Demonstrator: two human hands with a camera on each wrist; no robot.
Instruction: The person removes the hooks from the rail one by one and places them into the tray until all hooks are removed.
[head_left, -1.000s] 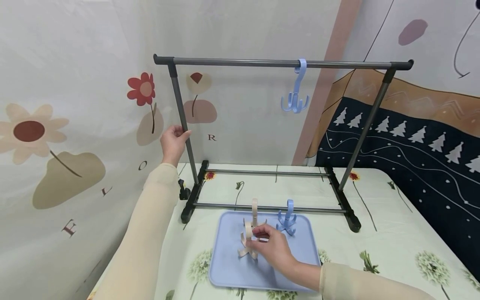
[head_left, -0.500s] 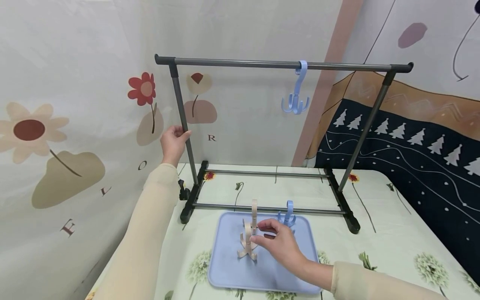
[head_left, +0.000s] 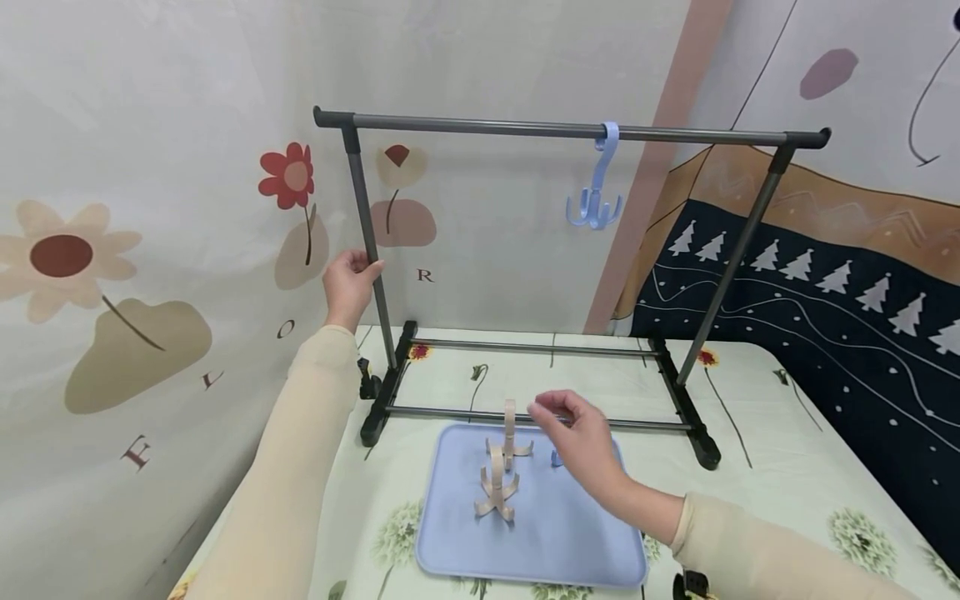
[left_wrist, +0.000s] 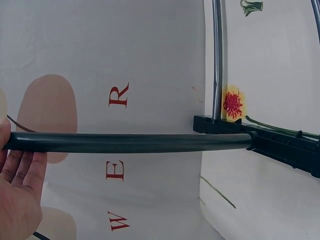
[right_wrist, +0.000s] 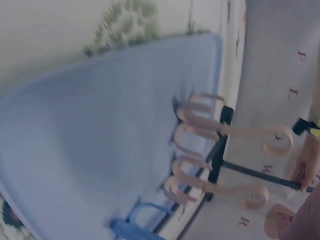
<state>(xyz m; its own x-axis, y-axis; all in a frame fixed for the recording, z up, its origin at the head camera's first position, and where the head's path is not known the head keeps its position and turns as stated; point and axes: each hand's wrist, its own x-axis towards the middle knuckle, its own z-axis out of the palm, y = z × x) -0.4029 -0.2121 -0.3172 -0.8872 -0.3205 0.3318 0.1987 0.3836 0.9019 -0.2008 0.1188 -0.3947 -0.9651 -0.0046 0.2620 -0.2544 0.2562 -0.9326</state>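
Seemingly two beige hooks [head_left: 500,467], two blue hooks [head_left: 594,179].

open: under top bar [head_left: 480,127] | blocked: beige hooks [head_left: 501,467] on tray [head_left: 525,550]

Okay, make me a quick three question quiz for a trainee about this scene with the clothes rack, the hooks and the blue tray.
1. True or false: the left hand grips the rack's upright post.
2. How many beige hooks stand on the blue tray?
3. What hangs from the top bar? A: a blue hook. B: a shirt. C: nothing.

Key: 1 true. 2 two. 3 A.
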